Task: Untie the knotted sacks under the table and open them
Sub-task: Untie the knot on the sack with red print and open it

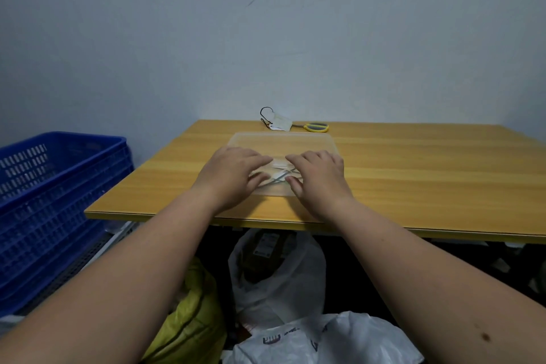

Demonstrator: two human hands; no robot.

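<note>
Both hands flat, fingers straight, on a clear bag (283, 145) lying on the wood table (413, 174): left hand (230, 177) on its left half, right hand (320, 179) on its right, gripping nothing, thin strips visible through the plastic between them. Sacks sit on the floor under the table's near edge: white sack (280, 281) centre, yellow sack (189, 325) to its left, another white one (334, 340) nearest the camera. Scissors (316, 127) and a tag (280, 122) lie at the table's far edge by the scuffed pale wall (266, 23); blue crates (53, 201) stacked left of the table.
</note>
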